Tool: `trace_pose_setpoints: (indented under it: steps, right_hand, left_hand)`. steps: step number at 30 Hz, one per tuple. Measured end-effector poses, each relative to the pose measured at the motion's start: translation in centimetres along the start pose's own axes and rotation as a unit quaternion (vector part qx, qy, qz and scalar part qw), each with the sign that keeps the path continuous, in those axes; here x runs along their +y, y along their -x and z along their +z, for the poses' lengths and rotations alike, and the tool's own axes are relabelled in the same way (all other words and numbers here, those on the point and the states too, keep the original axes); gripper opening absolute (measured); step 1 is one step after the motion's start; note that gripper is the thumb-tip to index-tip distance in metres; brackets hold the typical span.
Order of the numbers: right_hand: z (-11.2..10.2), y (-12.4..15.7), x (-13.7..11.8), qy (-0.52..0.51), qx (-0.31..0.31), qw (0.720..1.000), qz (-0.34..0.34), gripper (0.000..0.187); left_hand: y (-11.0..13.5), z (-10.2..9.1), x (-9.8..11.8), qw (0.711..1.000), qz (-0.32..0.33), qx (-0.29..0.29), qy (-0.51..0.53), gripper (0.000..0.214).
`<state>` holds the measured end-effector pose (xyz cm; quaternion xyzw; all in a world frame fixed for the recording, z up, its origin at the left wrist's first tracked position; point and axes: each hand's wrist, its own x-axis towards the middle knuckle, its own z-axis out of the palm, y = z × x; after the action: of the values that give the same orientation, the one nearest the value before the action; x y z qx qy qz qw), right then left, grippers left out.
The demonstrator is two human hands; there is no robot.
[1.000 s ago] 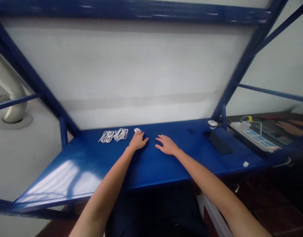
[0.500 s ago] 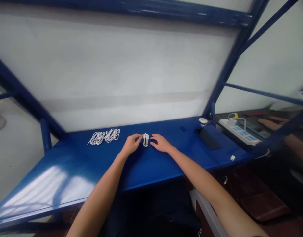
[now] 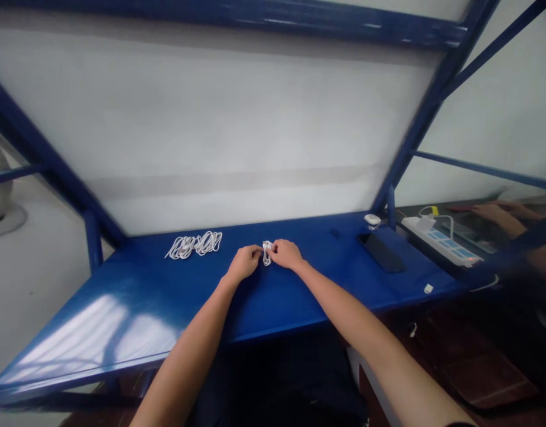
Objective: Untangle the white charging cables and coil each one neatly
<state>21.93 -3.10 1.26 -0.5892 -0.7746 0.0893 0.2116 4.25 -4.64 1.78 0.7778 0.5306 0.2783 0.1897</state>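
Observation:
A small white cable (image 3: pixel 267 256), coiled into a narrow bundle, lies on the blue table between my hands. From the left, my left hand (image 3: pixel 246 261) has its fingers pinched together at the bundle's upper edge, on what looks like a strand of it. My right hand (image 3: pixel 287 254) comes from the other side, thumb and fingers closed on the upper part of the same bundle. Further left, two larger loose coils of white cable, a left coil (image 3: pixel 182 248) and a right coil (image 3: pixel 209 242), lie side by side.
Right of my hands are a black phone (image 3: pixel 381 252), a white earbud case (image 3: pixel 372 219) and a small white adapter (image 3: pixel 428 289). A power strip (image 3: pixel 441 240) stands beyond the table (image 3: pixel 308 296). Blue frame bars surround it. Another person's hand (image 3: pixel 499 214) shows at far right.
My right hand has moved left and closed on the cable bundle, having been open beside it. My left hand stays at the bundle, its fingers more curled. The whole view has shifted slightly.

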Motion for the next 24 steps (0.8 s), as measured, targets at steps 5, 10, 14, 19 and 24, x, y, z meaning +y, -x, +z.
trace_pose_setpoints:
  steps: [5,10,14,19,24]
  right_hand:
    - [-0.6,1.0,0.5,-0.033,-0.021,0.999,-0.027,0.023]
    - [-1.1,1.2,-0.2,-0.031,-0.020,0.999,-0.012,0.030]
    - [-1.3,1.2,-1.3,-0.004,-0.047,0.998,0.039,0.022]
    - [-1.5,1.1,-1.9,0.013,-0.072,0.994,0.085,0.025]
    - [-1.7,1.4,-1.0,-0.038,-0.074,0.995,0.054,0.019]
  left_hand:
    - [0.1,-0.3,0.3,1.000,-0.023,0.000,-0.010,0.027]
    - [0.2,-0.3,0.3,1.000,-0.006,-0.006,-0.019,0.026]
    - [0.2,0.1,0.4,0.999,0.006,-0.019,-0.045,0.026]
    - [0.4,0.8,0.7,0.996,0.010,-0.026,-0.090,0.028]
    - [0.5,0.8,0.8,0.994,0.009,-0.032,-0.105,0.028]
